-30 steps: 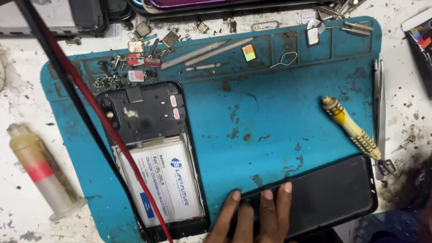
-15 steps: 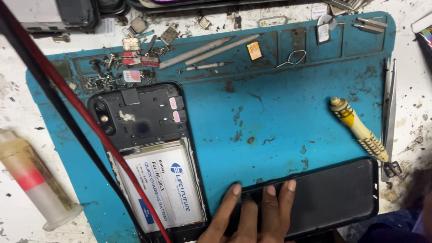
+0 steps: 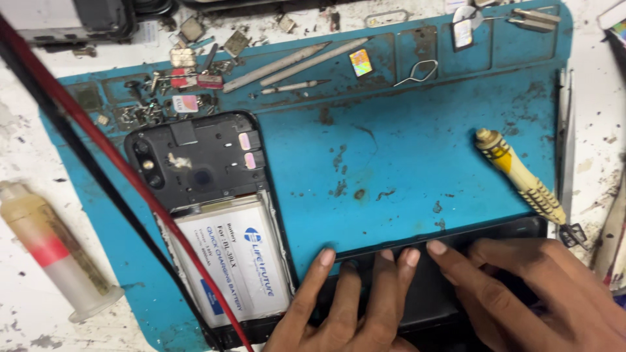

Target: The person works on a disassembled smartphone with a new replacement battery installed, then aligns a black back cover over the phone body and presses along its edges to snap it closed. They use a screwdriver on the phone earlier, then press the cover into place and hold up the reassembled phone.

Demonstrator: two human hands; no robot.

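Both hands lie flat with fingers spread: left hand [image 3: 352, 300] and right hand [image 3: 528, 293] press on a black phone panel [image 3: 417, 287] at the near edge of a blue mat [image 3: 404, 143]. Beside it an opened phone [image 3: 208, 215] lies with its battery [image 3: 231, 257] exposed, seemingly not yet closed.

Left hand [image 3: 352, 300] and right hand [image 3: 535, 293] covering most of black back cover [image 3: 495, 229]; only its top edge showing. Both wrists running off bottom edge. Red and black cables [image 3: 111, 169] crossing over opened phone [image 3: 208, 215], hiding part of battery [image 3: 231, 261]. Phone's lower end getting cut off. Small parts [image 3: 153, 111] on blue mat [image 3: 404, 150] too tiny to identify.
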